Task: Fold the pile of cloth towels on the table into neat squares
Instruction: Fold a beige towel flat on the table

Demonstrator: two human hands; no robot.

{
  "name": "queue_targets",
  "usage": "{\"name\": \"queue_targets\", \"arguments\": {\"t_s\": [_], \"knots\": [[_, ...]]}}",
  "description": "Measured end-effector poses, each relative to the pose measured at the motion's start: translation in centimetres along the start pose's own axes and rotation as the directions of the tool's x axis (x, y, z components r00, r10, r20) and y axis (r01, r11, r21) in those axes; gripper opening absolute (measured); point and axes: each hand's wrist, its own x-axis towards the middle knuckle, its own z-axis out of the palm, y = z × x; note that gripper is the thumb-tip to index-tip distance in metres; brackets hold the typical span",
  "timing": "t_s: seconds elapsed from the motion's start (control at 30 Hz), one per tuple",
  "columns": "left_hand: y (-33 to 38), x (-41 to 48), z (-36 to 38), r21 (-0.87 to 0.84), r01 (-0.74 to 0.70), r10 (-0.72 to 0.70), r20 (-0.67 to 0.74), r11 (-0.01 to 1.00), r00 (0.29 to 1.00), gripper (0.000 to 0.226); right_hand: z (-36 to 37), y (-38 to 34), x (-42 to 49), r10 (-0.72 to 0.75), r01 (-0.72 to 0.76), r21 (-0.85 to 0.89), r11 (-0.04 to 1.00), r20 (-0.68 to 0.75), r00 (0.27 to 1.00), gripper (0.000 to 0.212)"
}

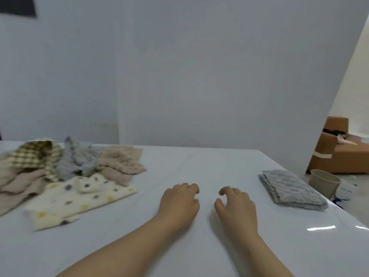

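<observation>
Glossy white surface [199, 166]. Left hand [178, 198] and right hand [236, 204] side by side at its middle, palms down, fingers [190, 186] loosely curled, grasping nothing (contact with the surface unclear). Rumpled pile of cloth towels [65, 166] lies at far left: green check, fluffy grey, beige. Cream towel with grey and yellow dots [79, 198] sprawls at its near edge. Folded grey plush towel [291, 189] sits by the right edge, well apart from the pile. Beige cup [323, 181] beyond that edge.
</observation>
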Motion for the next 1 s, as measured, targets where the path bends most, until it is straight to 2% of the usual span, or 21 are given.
{"name": "queue_targets", "arguments": {"t_s": [0.3,0.47,0.57,0.63,0.73,0.83,0.93,1.0], "knots": [[-13.9,-8.2,-7.4,0.229,0.099,-0.070,-0.132,0.968,0.989,0.031,4.8,-16.2,-3.7,-0.128,0.106,0.175,0.979,0.120,0.984,0.031],[-21.1,-11.1,-9.2,0.218,0.110,-0.039,-0.303,0.970,0.952,0.016,7.8,-22.0,-5.3,-0.181,0.140,0.251,0.958,0.149,0.972,0.030],[-24.5,-12.8,-9.8,0.248,0.186,-0.090,-0.354,0.951,0.931,0.013,9.4,-25.1,-5.5,-0.205,0.148,0.329,0.933,0.145,0.968,0.032],[-26.6,-13.8,-9.6,0.247,0.207,-0.108,-0.363,0.947,0.926,0.027,10.4,-27.0,-5.7,-0.209,0.147,0.365,0.919,0.135,0.969,0.037],[-29.7,-14.7,-10.3,0.214,0.293,-0.194,-0.389,0.932,0.901,0.033,11.8,-29.7,-5.9,-0.236,0.176,0.320,0.931,0.160,0.959,0.047],[-32.2,-14.7,-11.0,0.175,0.400,-0.312,-0.382,0.900,0.870,0.030,12.8,-32.0,-5.9,-0.290,0.222,0.274,0.936,0.243,0.926,0.057],[-34.0,-14.5,-11.3,0.073,0.523,-0.490,-0.260,0.849,0.832,0.041,13.9,-33.4,-5.8,-0.342,0.287,0.204,0.936,0.341,0.875,0.055],[-34.4,-14.1,-11.0,0.031,0.562,-0.537,-0.256,0.827,0.804,0.032,14.2,-33.5,-5.4,-0.356,0.329,0.137,0.934,0.352,0.866,0.048]]}}
